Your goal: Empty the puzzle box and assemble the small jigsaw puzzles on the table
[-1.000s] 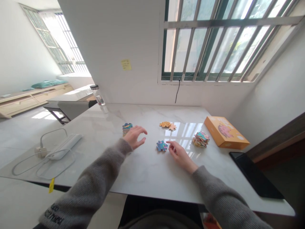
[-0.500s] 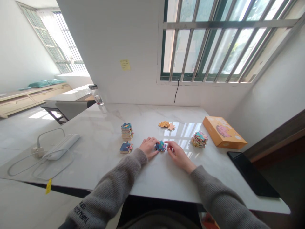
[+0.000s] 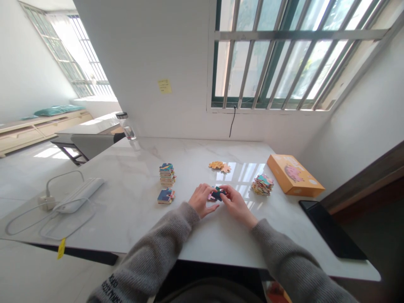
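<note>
Several jigsaw pieces lie between my two hands near the middle of the white table. My right hand (image 3: 235,205) pinches a dark blue-green puzzle piece (image 3: 217,194) between thumb and fingers. My left hand (image 3: 202,201) curls its fingers against a pinkish puzzle piece (image 3: 211,196) beside it, its thumb stretched out in front; its exact grip is partly hidden. To the left stand a tall stack of puzzle pieces (image 3: 167,175) and a low blue stack (image 3: 166,196). Right of my hands is an uneven pile of pieces (image 3: 262,185). Orange pieces (image 3: 219,166) lie behind.
An orange box (image 3: 295,175) and a black tablet-like slab (image 3: 331,229) lie at the right. A clear bottle (image 3: 126,126) stands at the back left. A white power strip (image 3: 83,195) with loose cables lies at the left of the table (image 3: 132,210).
My right hand has moved in to the left and now grips a dark piece. The blue piece formerly showing by my left fingers is no longer visible; a pinkish one shows there.
</note>
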`<state>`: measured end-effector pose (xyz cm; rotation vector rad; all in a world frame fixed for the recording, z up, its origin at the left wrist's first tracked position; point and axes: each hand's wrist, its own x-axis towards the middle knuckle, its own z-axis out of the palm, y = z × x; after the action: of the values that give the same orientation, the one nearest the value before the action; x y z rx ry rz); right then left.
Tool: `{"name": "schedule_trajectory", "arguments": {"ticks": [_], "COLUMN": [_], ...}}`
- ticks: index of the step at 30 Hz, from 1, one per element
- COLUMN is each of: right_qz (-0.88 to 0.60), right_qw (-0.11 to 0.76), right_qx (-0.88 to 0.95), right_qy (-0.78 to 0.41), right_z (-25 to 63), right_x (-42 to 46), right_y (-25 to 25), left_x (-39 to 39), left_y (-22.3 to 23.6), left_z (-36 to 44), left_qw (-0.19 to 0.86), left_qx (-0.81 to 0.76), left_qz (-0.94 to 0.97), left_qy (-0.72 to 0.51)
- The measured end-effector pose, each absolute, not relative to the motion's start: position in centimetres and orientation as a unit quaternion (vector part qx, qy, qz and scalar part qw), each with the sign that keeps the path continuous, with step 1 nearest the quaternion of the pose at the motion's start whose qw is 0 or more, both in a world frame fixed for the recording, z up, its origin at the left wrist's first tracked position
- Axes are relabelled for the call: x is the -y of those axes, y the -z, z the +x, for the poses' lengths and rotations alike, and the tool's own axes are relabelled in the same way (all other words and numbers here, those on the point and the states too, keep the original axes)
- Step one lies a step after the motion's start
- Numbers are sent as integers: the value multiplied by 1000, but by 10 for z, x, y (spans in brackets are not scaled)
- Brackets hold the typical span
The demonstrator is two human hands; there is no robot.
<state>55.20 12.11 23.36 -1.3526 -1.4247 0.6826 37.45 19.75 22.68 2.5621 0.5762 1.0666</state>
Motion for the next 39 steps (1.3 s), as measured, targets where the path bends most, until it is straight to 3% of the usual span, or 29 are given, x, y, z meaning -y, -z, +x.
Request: {"name": "schedule_trajectory", "arguments": {"ticks": [17,22,27,33,39], "right_qz": [-494,-487,-526,-530,-538], "right_qw": [524,535,556,537,552], "right_qx": [611,599,570,570,562], "right_qy": [-329,-345,-298,-324,-301], "right_z": [551,552,558,557,561], "right_x": [-118,-121,-124,-122,-120], "right_y": [-234,-231,-228,-230,-232], "left_x": [-200,-202,-202,-201,-200], "left_y": [-227,-223,-224,-228,-237], "left_z": [370,369,369,370,363], "left_qw": [133,91,109,129,137], "left_qx": [-141,-205,-157,-119,-165], "left_qz": [914,895,914,903,889], "left_qy": [-355,-386,-358,-391,-405]}}
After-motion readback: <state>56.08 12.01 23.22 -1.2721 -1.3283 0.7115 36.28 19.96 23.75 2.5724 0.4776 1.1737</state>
